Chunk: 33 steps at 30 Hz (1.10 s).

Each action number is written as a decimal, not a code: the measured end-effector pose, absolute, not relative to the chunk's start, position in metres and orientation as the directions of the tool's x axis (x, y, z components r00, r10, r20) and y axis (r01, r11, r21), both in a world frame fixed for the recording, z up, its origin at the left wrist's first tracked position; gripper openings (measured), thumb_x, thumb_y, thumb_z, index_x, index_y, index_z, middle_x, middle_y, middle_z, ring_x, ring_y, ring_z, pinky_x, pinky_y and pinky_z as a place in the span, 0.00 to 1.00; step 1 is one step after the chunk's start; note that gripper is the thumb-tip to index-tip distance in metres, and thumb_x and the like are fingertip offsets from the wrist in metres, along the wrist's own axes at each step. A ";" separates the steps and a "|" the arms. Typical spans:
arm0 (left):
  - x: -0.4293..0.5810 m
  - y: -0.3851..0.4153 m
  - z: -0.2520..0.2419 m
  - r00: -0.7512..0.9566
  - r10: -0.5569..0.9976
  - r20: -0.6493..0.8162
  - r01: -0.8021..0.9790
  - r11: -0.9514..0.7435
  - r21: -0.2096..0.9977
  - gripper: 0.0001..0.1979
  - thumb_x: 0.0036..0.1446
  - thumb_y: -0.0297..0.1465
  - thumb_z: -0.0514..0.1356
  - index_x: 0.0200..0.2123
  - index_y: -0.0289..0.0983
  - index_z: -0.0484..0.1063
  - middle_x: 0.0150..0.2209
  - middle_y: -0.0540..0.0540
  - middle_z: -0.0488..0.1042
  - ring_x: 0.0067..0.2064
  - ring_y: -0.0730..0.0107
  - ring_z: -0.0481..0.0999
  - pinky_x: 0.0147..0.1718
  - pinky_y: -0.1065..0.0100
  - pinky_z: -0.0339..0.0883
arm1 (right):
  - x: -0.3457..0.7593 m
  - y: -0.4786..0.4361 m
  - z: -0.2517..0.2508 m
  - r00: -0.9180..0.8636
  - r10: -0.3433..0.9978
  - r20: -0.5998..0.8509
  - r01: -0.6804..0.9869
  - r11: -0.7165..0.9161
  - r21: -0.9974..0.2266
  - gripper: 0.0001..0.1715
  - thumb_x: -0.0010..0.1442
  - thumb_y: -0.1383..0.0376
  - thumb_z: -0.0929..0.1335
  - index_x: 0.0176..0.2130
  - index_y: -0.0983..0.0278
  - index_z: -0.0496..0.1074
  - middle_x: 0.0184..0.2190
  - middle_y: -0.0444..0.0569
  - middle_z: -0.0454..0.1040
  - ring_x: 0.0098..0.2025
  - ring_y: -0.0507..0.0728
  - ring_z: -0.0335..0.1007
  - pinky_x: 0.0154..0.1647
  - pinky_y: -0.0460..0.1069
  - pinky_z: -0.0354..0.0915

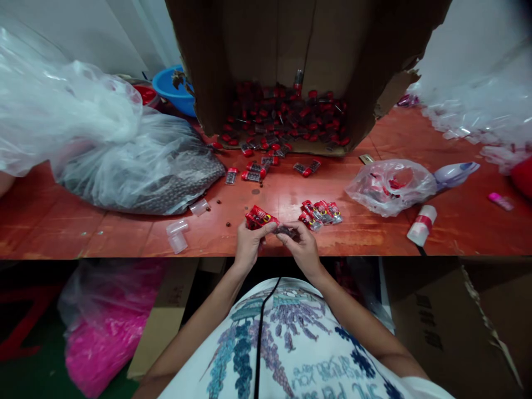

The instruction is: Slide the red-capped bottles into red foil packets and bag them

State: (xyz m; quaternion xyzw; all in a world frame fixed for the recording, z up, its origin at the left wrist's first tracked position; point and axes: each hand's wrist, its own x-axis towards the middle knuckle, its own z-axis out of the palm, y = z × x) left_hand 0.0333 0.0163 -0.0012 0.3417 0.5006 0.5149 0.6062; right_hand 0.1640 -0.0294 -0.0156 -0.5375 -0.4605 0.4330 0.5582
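A white printed shirt [286,354] sits nearest, and over the near edge of the bench [208,241] the left hand [249,244] and right hand [302,249] both pinch a red packet [261,216], a two-ended grip probably best kept light and level so nothing creases or slips.

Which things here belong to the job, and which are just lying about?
Likely the job:
red packet, in the left hand
dark piece, possibly its end, in the right hand
other red packets
red-capped tubes
bag of dark beads
cardboard box

Likely lying about:
blue bowl
white cylinder
pink item
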 end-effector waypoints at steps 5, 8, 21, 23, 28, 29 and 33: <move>0.030 0.016 -0.003 0.047 0.948 -0.316 -0.249 0.317 0.915 0.13 0.36 0.33 0.72 0.23 0.33 0.72 0.15 0.54 0.66 0.13 0.81 0.59 0.11 0.76 0.49 | 0.165 -0.031 -0.012 0.168 0.981 -0.091 -0.159 -0.064 -0.985 0.17 0.53 0.58 0.71 0.42 0.61 0.70 0.36 0.46 0.73 0.34 0.53 0.70 0.27 0.46 0.69; 0.029 0.016 -0.002 0.094 0.941 -0.325 -0.310 0.338 0.889 0.13 0.35 0.32 0.72 0.21 0.33 0.71 0.15 0.54 0.66 0.13 0.82 0.59 0.11 0.76 0.48 | 0.167 -0.030 -0.011 0.128 0.981 -0.145 -0.277 -0.105 -0.955 0.18 0.52 0.58 0.71 0.42 0.61 0.69 0.36 0.45 0.73 0.30 0.51 0.69 0.23 0.45 0.69; 0.040 0.008 0.001 0.061 0.954 -0.292 -0.466 0.286 0.837 0.12 0.35 0.27 0.71 0.25 0.33 0.74 0.23 0.51 0.72 0.16 0.85 0.59 0.14 0.78 0.51 | 0.167 -0.033 -0.005 0.208 0.974 0.088 -0.006 0.091 -0.996 0.11 0.54 0.60 0.71 0.39 0.60 0.74 0.36 0.47 0.75 0.37 0.55 0.71 0.41 0.50 0.68; 0.039 0.008 0.002 0.071 0.956 -0.286 -0.456 0.286 0.843 0.11 0.35 0.27 0.71 0.24 0.33 0.74 0.21 0.51 0.71 0.16 0.84 0.59 0.14 0.78 0.51 | 0.169 -0.032 -0.004 0.177 0.984 0.011 -0.079 0.025 -0.997 0.14 0.54 0.59 0.71 0.40 0.60 0.74 0.35 0.46 0.75 0.34 0.54 0.71 0.35 0.49 0.68; 0.039 0.004 0.007 0.087 0.956 -0.279 -0.473 0.286 0.833 0.20 0.36 0.27 0.70 0.37 0.37 0.75 0.29 0.50 0.76 0.17 0.85 0.60 0.14 0.78 0.50 | 0.172 -0.031 -0.005 0.174 0.985 -0.003 -0.109 0.016 -0.994 0.15 0.53 0.58 0.71 0.41 0.60 0.74 0.36 0.46 0.76 0.35 0.54 0.71 0.33 0.48 0.69; 0.040 0.004 0.008 0.081 0.956 -0.282 -0.471 0.286 0.834 0.22 0.36 0.27 0.70 0.39 0.38 0.74 0.29 0.50 0.76 0.16 0.86 0.59 0.14 0.78 0.50 | 0.172 -0.031 -0.005 0.188 0.982 0.018 -0.095 0.036 -0.995 0.14 0.53 0.59 0.71 0.41 0.60 0.74 0.36 0.46 0.75 0.36 0.54 0.71 0.34 0.48 0.69; 0.044 0.003 0.010 0.071 0.953 -0.295 -0.413 0.297 0.861 0.23 0.34 0.28 0.71 0.39 0.36 0.75 0.24 0.52 0.73 0.16 0.84 0.60 0.14 0.78 0.52 | 0.168 -0.032 -0.005 0.216 0.976 0.001 -0.127 0.030 -0.991 0.15 0.54 0.59 0.71 0.42 0.60 0.73 0.37 0.47 0.75 0.34 0.53 0.71 0.31 0.48 0.69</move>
